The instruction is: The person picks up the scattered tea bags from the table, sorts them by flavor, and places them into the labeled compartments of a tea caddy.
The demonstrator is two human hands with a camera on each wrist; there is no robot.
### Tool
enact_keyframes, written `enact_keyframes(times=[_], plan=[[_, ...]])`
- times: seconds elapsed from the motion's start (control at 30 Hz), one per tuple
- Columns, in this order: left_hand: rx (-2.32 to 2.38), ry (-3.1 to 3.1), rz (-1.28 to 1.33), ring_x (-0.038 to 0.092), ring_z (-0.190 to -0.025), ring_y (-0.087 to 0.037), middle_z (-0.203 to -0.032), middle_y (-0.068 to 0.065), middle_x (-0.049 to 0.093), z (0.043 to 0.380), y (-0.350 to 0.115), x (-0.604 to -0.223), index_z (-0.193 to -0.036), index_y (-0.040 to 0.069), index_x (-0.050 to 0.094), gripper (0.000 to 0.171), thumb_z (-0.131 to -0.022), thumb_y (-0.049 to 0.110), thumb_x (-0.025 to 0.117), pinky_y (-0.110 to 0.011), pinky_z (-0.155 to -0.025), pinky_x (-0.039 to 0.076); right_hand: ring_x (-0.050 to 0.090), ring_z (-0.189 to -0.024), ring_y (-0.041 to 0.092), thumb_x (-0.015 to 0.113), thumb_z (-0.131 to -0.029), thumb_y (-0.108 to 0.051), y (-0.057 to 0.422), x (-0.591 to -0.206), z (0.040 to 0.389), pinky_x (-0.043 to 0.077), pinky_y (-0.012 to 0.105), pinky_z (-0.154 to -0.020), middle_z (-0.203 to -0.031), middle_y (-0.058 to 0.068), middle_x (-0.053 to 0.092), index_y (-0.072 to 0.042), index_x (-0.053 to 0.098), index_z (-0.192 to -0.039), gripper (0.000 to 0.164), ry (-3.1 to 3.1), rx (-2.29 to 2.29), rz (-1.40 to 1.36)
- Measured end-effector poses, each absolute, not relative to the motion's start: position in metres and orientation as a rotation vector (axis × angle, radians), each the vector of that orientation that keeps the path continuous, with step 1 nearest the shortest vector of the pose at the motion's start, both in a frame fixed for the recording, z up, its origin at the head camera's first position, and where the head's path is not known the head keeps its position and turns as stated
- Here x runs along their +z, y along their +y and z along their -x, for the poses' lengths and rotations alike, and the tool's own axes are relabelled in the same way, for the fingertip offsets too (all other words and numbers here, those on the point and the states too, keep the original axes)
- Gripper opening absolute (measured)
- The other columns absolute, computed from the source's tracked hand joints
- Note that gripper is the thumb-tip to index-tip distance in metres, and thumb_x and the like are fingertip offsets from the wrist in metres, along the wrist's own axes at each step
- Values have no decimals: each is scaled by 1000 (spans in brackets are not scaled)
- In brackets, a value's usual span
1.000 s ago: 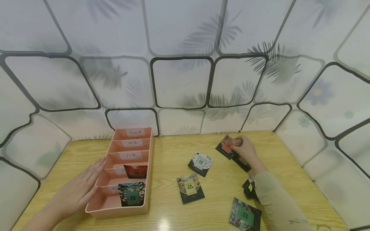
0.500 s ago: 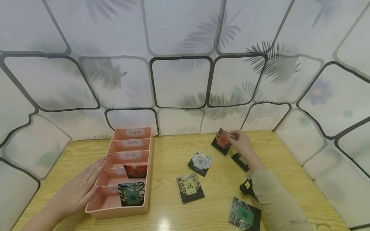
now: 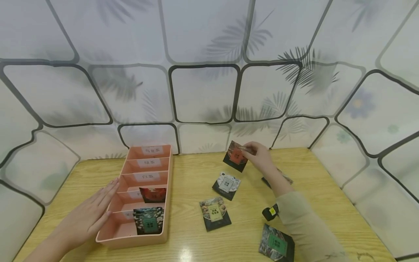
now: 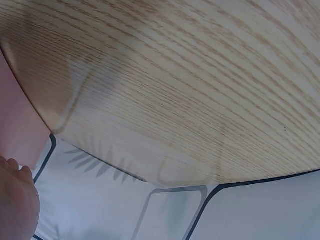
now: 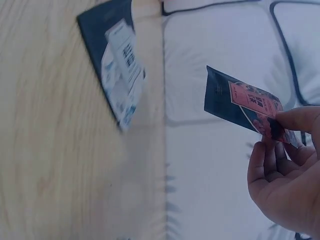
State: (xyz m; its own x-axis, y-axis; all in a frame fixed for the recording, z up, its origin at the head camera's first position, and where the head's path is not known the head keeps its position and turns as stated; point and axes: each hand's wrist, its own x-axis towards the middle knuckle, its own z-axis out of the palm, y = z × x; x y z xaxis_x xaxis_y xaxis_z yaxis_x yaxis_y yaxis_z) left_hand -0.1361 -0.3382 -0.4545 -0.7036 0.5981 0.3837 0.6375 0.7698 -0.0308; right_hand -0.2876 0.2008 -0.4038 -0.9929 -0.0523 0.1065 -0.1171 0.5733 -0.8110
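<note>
My right hand [image 3: 262, 158] pinches a tea sachet [image 3: 234, 156] with a red label by one edge, above the table's far side. In the right wrist view the thumb lies on one face of that sachet [image 5: 240, 100] and curled fingers support the other. My left hand [image 3: 88, 211] rests with straight fingers along the left side of a pink divided box [image 3: 137, 242]. Inside the box, a red sachet [image 3: 154, 195] and a green-labelled sachet [image 3: 148, 221] stand in the two nearest compartments. The left wrist view shows part of the left hand [image 4: 19, 202] beside the pink wall.
On the wood table [image 3: 186, 182] lie a white-labelled sachet [image 3: 226, 186], a yellow-labelled one [image 3: 215, 214] and a green-labelled one [image 3: 277, 243]. A small black object [image 3: 269, 213] with a yellow mark is near my right sleeve. Another sachet [image 3: 288, 177] is partly behind the forearm. Patterned cloth surrounds the table.
My right hand has lifted the red-labelled sachet and carried it left, away from the sachet beneath it. The left hand and the box have stayed in place.
</note>
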Motion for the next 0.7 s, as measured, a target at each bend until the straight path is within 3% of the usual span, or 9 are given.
enact_keyframes(times=[0.17,0.37,0.7], plan=[[-146,-2578,957,-3,-165,-3,-180,-5,16,136,-338,-454,-166,-3,29,75,-103,18,64,-11,-130,-3,69,-109,35,67,-104,-12,181,-396,280,55,31,-82,-124,23,72,0,68,-128,27,-2687,1482,-240],[-139,-2574,958,-4,-165,-2,-180,-1,11,136,-338,-455,-168,1,24,75,-105,20,61,-11,-130,-4,70,-97,24,67,-104,-8,155,-385,268,54,30,-78,-117,22,72,1,68,-126,24,-2640,1591,-379],[-135,-2585,937,-3,-165,0,-180,-3,15,135,-337,-454,-164,-4,33,75,-101,19,67,-10,-130,-3,73,-103,31,67,-104,-8,112,-372,250,61,36,-84,-118,19,72,-2,70,-122,20,-2601,1646,-585]])
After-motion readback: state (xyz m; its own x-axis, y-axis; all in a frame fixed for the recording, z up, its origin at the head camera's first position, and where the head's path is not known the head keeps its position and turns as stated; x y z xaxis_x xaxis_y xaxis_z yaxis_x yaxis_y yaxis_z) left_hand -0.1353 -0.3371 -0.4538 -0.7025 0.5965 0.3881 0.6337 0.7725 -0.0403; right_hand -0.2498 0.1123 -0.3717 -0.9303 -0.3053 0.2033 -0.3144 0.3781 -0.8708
